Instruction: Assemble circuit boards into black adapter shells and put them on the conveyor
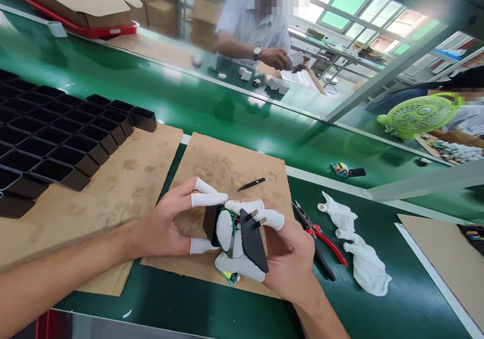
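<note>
My left hand (170, 223) wears white finger cots and pinches a black charger housing (210, 222) between thumb and fingers. My right hand (280, 253), also in finger cots, grips a black plug cover (252, 241) with two metal prongs (256, 216) sticking up. A green circuit board (231, 277) shows between the two parts and below my right fingers. Both hands meet above a brown cardboard sheet (230, 167).
A black multi-cell tray (56, 137) lies at left on cardboard. Black tweezers (249, 184), red-handled cutters (321, 238) and white gloves (359, 248) lie to the right. Across the green conveyor (151, 87) another person's hands (282, 59) handle white parts. A green fan (419, 115) stands at right.
</note>
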Action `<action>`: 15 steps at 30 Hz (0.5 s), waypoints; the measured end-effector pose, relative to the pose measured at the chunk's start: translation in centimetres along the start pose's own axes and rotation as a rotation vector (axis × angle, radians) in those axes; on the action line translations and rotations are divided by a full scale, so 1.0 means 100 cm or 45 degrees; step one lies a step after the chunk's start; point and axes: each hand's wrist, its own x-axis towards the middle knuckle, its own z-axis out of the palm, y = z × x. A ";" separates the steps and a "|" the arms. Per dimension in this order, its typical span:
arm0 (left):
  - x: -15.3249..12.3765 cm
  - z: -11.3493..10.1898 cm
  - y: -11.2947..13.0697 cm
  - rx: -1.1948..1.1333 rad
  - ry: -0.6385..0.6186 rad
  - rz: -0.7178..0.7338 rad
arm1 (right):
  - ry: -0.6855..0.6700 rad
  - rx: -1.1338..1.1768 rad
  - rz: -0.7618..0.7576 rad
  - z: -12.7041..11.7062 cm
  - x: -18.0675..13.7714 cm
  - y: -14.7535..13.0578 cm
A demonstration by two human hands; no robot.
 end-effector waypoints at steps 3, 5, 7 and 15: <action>0.001 -0.001 0.001 -0.003 -0.004 -0.003 | -0.005 -0.018 -0.013 0.001 0.000 0.000; 0.002 -0.002 0.002 -0.006 -0.011 -0.002 | -0.007 -0.020 -0.021 0.001 0.000 0.000; 0.002 -0.001 0.001 -0.016 -0.018 0.008 | -0.013 -0.016 -0.031 0.001 0.001 0.000; -0.001 0.000 -0.002 -0.023 -0.006 0.045 | -0.015 -0.002 -0.025 0.001 0.000 0.002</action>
